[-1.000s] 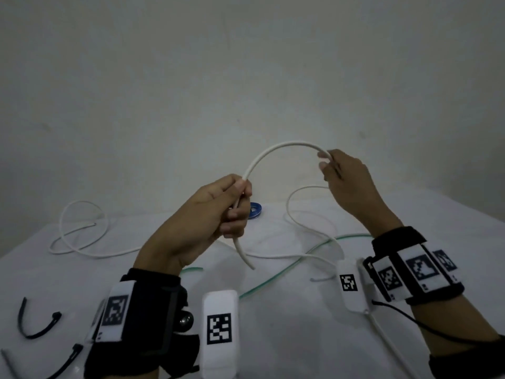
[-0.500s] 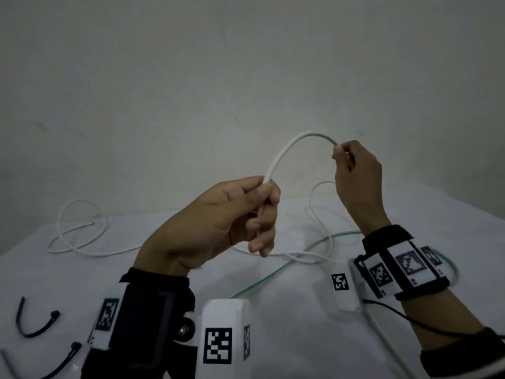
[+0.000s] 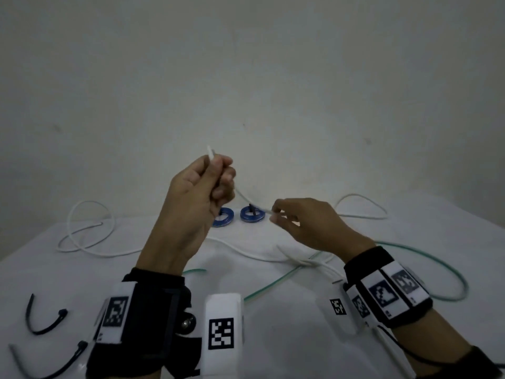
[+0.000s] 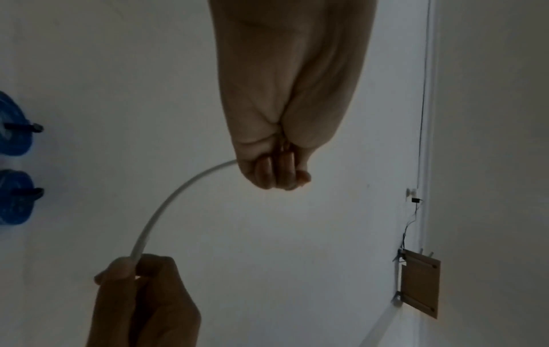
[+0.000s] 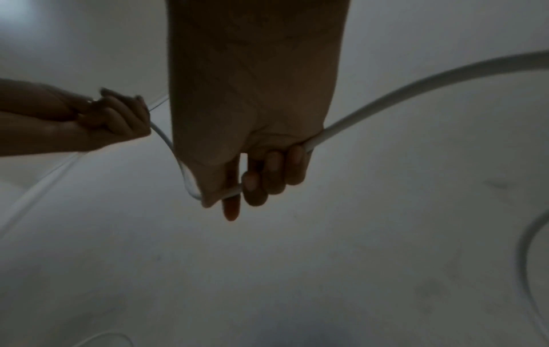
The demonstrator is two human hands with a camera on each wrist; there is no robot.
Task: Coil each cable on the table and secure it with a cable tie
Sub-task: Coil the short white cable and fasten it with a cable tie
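My left hand (image 3: 218,176) is raised above the table and grips the white cable (image 3: 246,198) near its end, whose tip pokes up past the fist. A short arc of that cable (image 4: 166,206) runs down to my right hand (image 3: 281,217), which pinches it lower and to the right. From my right hand (image 5: 246,185) the cable (image 5: 415,89) trails off onto the table. A thin green cable (image 3: 437,263) lies loose under my right wrist. Two black cable ties (image 3: 43,321) lie at the front left.
Two coiled blue cables (image 3: 252,214), each bound with a black tie, lie at the back of the white table (image 3: 300,337), beyond my hands. A loose loop of white cable (image 3: 90,228) lies at the back left. A plain wall stands close behind the table.
My left hand rose and turned so the cable end points up. My right hand dropped from high to below the left and slid along the cable. The camera tilted, revealing the blue coils.
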